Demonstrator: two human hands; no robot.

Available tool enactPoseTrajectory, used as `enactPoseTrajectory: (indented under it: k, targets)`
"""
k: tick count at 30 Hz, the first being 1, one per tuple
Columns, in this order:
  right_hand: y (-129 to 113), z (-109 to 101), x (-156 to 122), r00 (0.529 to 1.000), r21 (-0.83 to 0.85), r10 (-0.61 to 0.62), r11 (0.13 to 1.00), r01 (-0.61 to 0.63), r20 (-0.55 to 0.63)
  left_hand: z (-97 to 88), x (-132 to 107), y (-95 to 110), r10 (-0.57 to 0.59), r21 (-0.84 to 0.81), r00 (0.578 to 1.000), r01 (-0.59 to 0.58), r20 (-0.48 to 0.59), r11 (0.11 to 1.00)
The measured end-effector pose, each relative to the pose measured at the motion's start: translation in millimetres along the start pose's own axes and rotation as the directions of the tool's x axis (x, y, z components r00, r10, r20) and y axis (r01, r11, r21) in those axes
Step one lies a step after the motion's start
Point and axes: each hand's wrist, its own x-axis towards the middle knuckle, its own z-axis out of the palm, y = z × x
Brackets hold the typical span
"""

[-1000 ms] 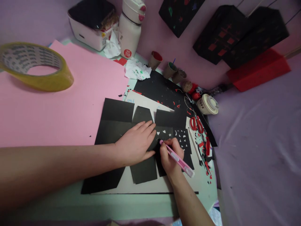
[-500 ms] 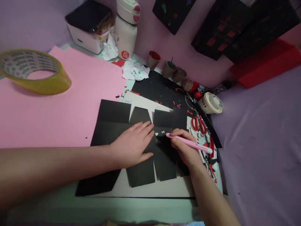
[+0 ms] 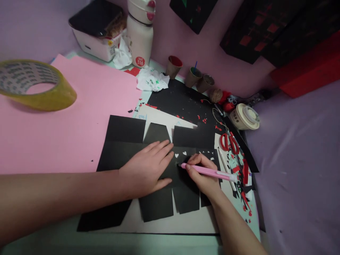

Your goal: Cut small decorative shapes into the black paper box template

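Observation:
A black card sheet [image 3: 156, 170] with slits and flaps along its edges lies on a white board [image 3: 148, 221]. My left hand [image 3: 147, 171] rests flat on it, fingers stretched out. In my right hand [image 3: 204, 175] is a pink craft knife [image 3: 207, 171], gripped like a pen, its dark blade tip at the card just below two small white heart-shaped cutouts [image 3: 185, 153]. Small triangular cutouts [image 3: 209, 152] show beyond my right hand, partly covered by it. A faint mark is visible on the card at the blade tip.
Pink paper [image 3: 66, 141] and a yellow tape roll [image 3: 63, 95] lie left. Red-handled scissors [image 3: 228, 142], a white pen [image 3: 227, 168] and paper scraps are at right. Behind stand brown cups [image 3: 193, 77], a white bottle [image 3: 140, 42] and a lidded cup [image 3: 243, 117].
My right hand has moved the craft knife down and left, from beside the second heart to below the first. That second heart now shows whole. My left hand stays on the card.

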Motion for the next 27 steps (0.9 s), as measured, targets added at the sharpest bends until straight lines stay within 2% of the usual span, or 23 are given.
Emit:
enactPoseTrajectory:
  k: [12,27]
  targets:
    - [-1.1,0.1,0.1,1.000,-0.072,0.018,0.997,-0.018,0.005,-0.4,1.1,-1.1,0.003,0.000,1.000,-0.003,-0.008,1.000]
    - [-2.3,-0.1,1.3,0.997,-0.069,0.083,0.994,-0.082,0.007,-1.1,1.1,-0.2,0.001,-0.010,1.000,-0.001,-0.008,1.000]
